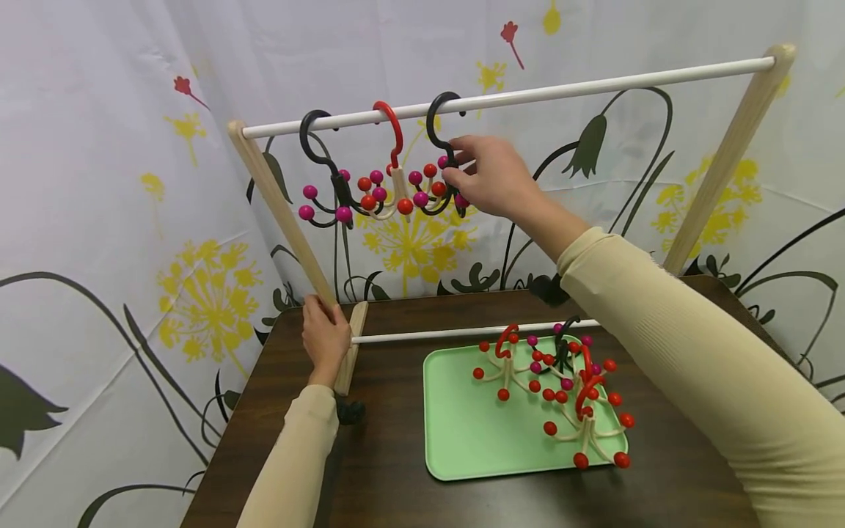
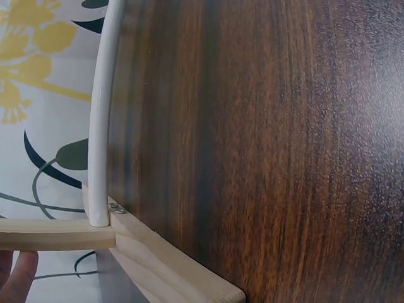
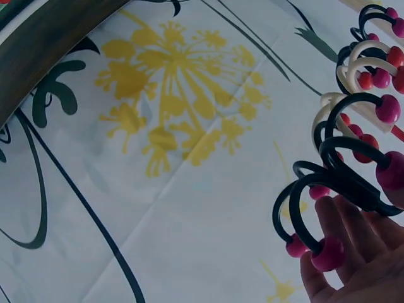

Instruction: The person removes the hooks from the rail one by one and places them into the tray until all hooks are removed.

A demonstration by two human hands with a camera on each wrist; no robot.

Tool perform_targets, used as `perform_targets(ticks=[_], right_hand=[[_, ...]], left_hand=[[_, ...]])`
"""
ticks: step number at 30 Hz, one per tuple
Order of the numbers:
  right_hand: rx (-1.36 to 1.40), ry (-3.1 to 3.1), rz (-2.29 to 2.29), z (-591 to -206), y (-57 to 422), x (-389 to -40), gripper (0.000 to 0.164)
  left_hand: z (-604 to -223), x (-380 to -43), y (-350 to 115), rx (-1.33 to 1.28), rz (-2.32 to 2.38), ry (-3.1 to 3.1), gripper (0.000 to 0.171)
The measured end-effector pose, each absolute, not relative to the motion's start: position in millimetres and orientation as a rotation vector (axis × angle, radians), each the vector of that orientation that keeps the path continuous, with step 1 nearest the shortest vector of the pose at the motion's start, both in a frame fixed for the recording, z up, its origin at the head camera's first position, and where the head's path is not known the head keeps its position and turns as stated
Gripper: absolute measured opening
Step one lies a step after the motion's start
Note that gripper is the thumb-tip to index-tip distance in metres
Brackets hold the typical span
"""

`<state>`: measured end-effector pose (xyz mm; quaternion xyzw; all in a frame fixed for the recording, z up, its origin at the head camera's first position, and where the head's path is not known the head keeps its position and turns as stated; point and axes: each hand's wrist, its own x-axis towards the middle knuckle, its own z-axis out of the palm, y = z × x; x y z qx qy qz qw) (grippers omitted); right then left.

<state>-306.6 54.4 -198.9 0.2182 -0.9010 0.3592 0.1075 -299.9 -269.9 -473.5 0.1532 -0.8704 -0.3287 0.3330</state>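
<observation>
three hangers (image 1: pixel 399 183) on rail (image 1: pixel 594 87) (one red-hooked), two hands (image 1: pixel 491 176)

Lower rail (image 1: pixel 455 333) partly hidden behind right sleeve (image 1: pixel 693 352); left hand (image 2: pixel 19 281) cropped, left wrist view.

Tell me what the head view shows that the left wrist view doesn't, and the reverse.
Only head: the green tray, the upper white rail and the right hand pinching a black hanger. Only left wrist: a small metal fastener by the lower white bar. Both: the left hand, wooden post, wooden foot, that bar and brown table.
</observation>
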Motion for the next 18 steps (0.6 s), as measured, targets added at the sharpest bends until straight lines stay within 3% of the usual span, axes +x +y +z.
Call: perform_targets(ticks=[7, 18], right_hand=[[0.55, -2.644, 1.068, -206, 49, -310, 0.036], [0.513, -2.635, 1.058, -206, 59, -312, 0.036]], left_hand=[[-474, -298, -270, 0.412, -0.865, -2.265, 0.028], [-475, -299, -269, 0.391, -0.849, -2.27, 0.028]])
